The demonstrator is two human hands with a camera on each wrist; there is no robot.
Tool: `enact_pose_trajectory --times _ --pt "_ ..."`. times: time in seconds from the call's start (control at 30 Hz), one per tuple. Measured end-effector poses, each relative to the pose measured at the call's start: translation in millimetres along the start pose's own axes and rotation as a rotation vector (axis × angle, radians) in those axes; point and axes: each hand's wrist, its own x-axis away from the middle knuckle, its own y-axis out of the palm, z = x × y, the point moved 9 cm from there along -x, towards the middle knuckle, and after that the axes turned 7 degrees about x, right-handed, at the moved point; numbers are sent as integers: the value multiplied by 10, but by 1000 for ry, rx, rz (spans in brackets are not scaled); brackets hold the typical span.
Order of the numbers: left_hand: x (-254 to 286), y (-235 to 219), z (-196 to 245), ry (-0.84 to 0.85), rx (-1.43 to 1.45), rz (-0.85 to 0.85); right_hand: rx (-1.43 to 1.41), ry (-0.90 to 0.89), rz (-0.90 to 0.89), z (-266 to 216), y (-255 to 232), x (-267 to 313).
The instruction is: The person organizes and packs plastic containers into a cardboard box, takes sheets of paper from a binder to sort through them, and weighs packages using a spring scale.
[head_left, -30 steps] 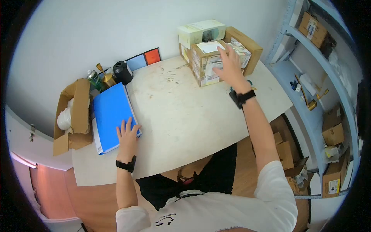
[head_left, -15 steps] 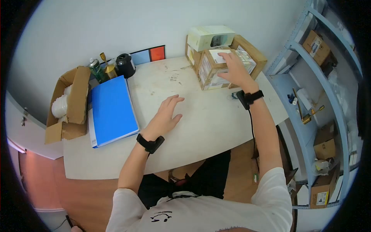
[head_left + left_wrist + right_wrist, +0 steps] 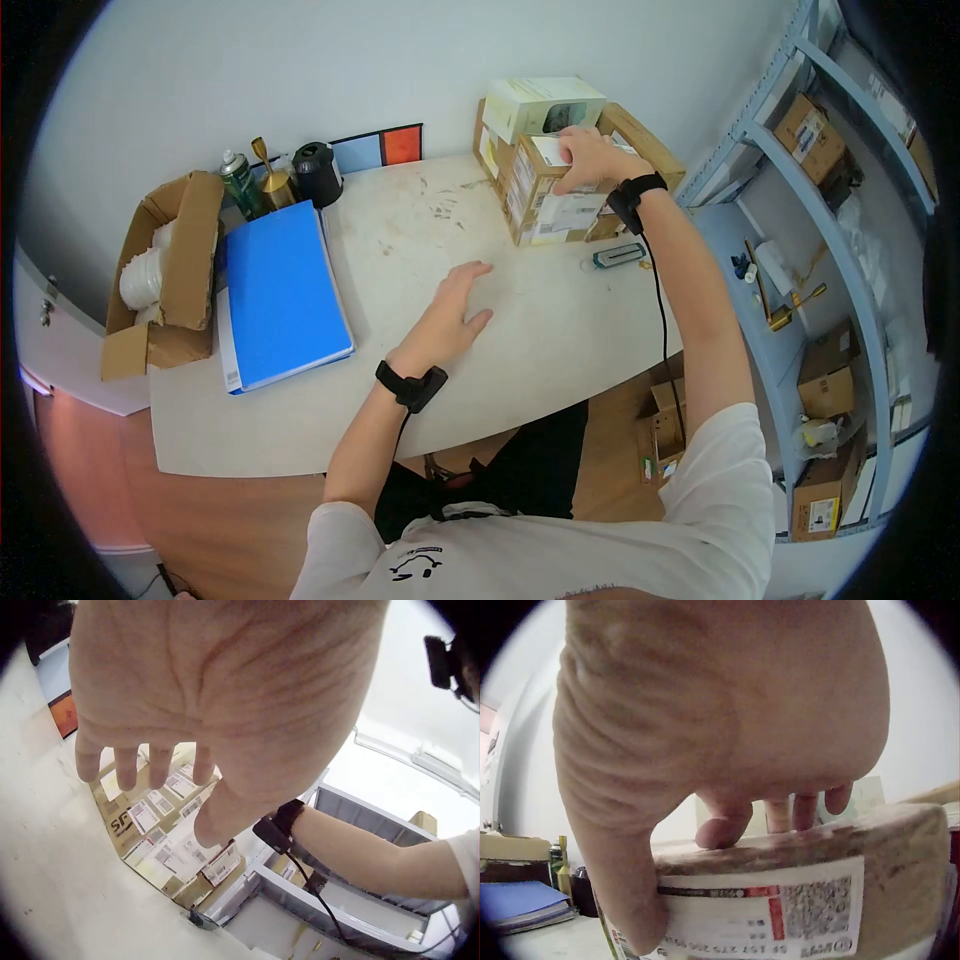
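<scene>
My right hand [image 3: 602, 160] holds a label-covered cardboard box [image 3: 568, 215] from above at the back right of the table. In the right wrist view its thumb lies against the labelled face [image 3: 765, 907], and the bent fingers rest on the top. My left hand [image 3: 440, 318] is held over the table, fingers extended and thumb apart, with nothing in it. It is between the blue folder [image 3: 285, 295] and that box. The left wrist view shows the left palm [image 3: 225, 690] facing the camera, the labelled box beyond its fingers.
A pale green box [image 3: 530, 105] and another carton [image 3: 650, 145] stand behind the held one. A teal-and-grey tool [image 3: 618, 256] lies before it. An open carton [image 3: 190, 270] with white items, a green bottle [image 3: 240, 185] and a black container [image 3: 319, 175] are left. Blue shelving [image 3: 770, 340] stands right.
My left hand has come off the blue folder and moved right, over the middle of the table. My right hand has come down onto the labelled box, and the teal-and-grey tool shows more fully.
</scene>
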Motion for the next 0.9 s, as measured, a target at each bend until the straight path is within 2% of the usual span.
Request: enact_pose_trajectory --times 0.03,0.1,0.13,0.17,0.2,0.23,0.27,0.3,0.33,0.37,0.43,0.5,0.57,0.6,0.67,0.77,0.83,0.9 --pt "-9 -12 -13 -3 4 -2 48 -47 45 -88 -46 39" --pt "3 -128 -127 -95 87 120 66 -85 38 -356 -36 186" --pt "-17 -103 -156 -102 97 100 92 -128 44 -538 -56 281" --pt "-40 -171 -160 -76 118 188 85 -110 30 -702 -47 429" --pt "-42 -236 -161 -50 139 280 59 -223 81 -1021 -97 633" --pt "-52 -226 -158 -53 148 265 34 -339 137 -1228 -166 810" --pt "-59 -277 -110 -29 142 288 32 -328 132 -1219 -196 894" --pt "-55 -330 -67 -6 134 312 -327 -379 147 -1223 -287 987" --pt "-45 -357 34 88 115 304 -690 -420 165 -1186 -353 1068" --pt "-30 -368 66 85 118 292 -696 -409 166 -1066 -328 1095" --pt "4 -380 144 71 155 273 -825 -23 211 -286 -163 1041" --pt "27 -414 204 40 117 265 -387 8 103 249 517 933" --pt "79 -504 239 15 73 262 -20 90 29 480 1057 1124" --pt "138 -580 220 -9 65 260 -19 89 33 530 1279 1229" --pt "305 -727 198 -43 76 258 330 142 326 635 1370 1449" --pt "611 -957 184 -58 175 282 287 154 300 920 1682 1497" --pt "788 -1071 224 -94 188 295 185 184 156 1035 1800 1466" --pt "881 -1084 289 -89 197 268 304 183 119 976 1748 1461"
